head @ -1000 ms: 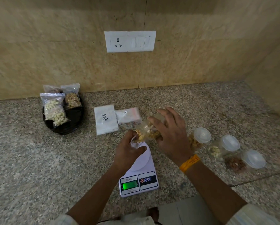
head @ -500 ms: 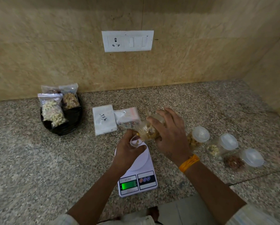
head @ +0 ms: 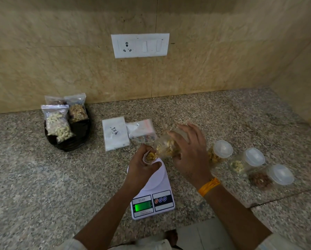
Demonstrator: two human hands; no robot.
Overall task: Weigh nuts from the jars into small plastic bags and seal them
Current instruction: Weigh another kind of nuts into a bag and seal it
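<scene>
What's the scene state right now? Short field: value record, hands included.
left hand: holds small bag open above the scale
right hand: grips tilted jar, mouth at the bag opening
bag contents: some nuts already inside
scale: on counter, green display lit, reading illegible
lidded jars: three lying at right
filled bags: at least three in black bowl at left
spare bags: flat pack behind the scale
</scene>
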